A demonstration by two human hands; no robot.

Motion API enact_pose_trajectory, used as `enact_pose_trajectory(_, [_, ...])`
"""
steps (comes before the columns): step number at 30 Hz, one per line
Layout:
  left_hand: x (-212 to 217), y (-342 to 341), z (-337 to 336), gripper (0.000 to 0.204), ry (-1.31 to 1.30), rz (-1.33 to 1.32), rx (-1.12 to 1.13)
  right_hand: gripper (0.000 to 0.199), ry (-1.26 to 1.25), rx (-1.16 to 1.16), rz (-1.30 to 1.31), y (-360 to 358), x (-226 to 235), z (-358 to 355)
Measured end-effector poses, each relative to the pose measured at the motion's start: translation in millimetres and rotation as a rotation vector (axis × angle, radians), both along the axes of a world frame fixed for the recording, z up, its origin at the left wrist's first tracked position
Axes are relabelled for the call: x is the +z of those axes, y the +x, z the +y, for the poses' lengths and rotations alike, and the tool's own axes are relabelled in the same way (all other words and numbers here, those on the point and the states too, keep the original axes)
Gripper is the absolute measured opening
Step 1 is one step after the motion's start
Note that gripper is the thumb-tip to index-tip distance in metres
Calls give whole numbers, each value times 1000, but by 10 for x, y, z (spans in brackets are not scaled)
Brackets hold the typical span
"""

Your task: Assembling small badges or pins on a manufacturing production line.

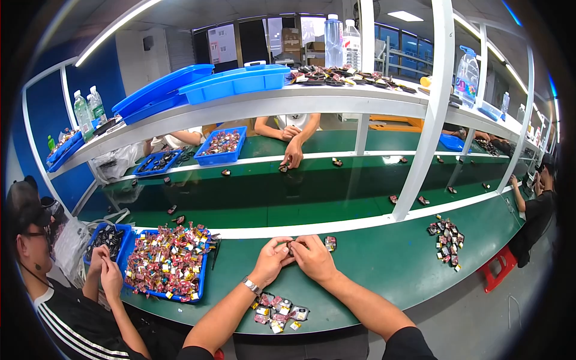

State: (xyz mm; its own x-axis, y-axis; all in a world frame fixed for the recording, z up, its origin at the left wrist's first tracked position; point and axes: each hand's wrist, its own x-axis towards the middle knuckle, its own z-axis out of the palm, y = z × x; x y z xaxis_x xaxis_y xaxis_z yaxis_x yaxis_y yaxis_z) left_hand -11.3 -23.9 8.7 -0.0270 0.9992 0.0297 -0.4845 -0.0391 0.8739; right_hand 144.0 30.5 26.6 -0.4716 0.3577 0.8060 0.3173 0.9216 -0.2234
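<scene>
Above the green bench, my left hand [272,263] and my right hand [314,259] meet, fingers closed round a small dark electronic part [291,247]. My fingers cover most of it, so its exact kind is hidden. Just beyond my right hand lies a small black casing [330,243] with a pale and reddish inside. Beside my left forearm, near the front edge, sits a loose cluster of casings with red circuit boards [279,313] and white and yellow pieces.
Left of me, a blue tray [203,277] is heaped with small circuit boards. A co-worker [72,318] sits beyond it. More casings [446,242] lie on the right. A white post [423,120] and rail border the dark green belt [336,198], which carries scattered parts.
</scene>
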Motion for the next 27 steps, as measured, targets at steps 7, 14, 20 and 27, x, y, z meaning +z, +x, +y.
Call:
enact_pose_trajectory(7, [-2,12,-7,22,-40,-11,51,16,-49,-16,15,-35,21,-19])
enact_pose_trajectory(14, [-126,49,62,16,14,261,190,19,-710,139,252,-53,-56,45])
enact_pose_trajectory(20, [-139,-16,83,22,61,407,271,18,-709,211,156,-137,40,251])
enact_pose_trajectory(27, [-187,-229,144,31,94,352,311,23,-905,-336,227,-116,20,1749])
